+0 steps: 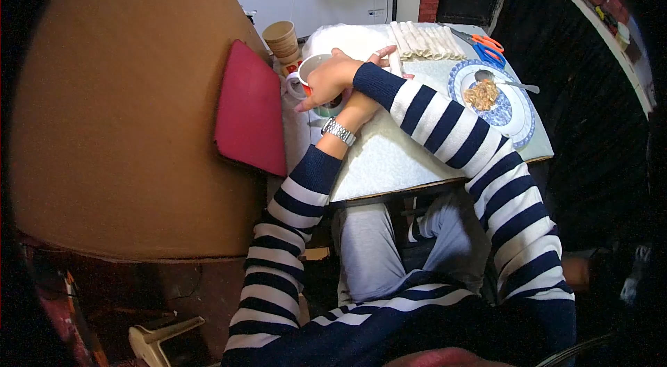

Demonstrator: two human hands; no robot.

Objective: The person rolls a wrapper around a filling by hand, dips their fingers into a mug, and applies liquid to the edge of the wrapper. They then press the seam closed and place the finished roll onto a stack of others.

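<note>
My forearms cross over the table, the right one on top. My left hand (381,59), with a silver watch on its wrist, reaches to the right from beneath and holds a rolled white wrapper (395,63) in its fingers. My right hand (329,81) hovers at the white and red mug (316,63), covering part of it; its thumb and a finger are spread apart, while the other fingers are hidden. Behind the hands lies a pile of thin white wrappers (340,37). Finished white rolls (427,40) lie in a row beside it.
On the right, a blue-patterned plate (521,103) carries a brownish filling (481,95) and a spoon (511,82). Scissors with orange and blue handles (490,51) lie behind it. Stacked paper cups (281,40) and a dark red panel (251,110) stand at left.
</note>
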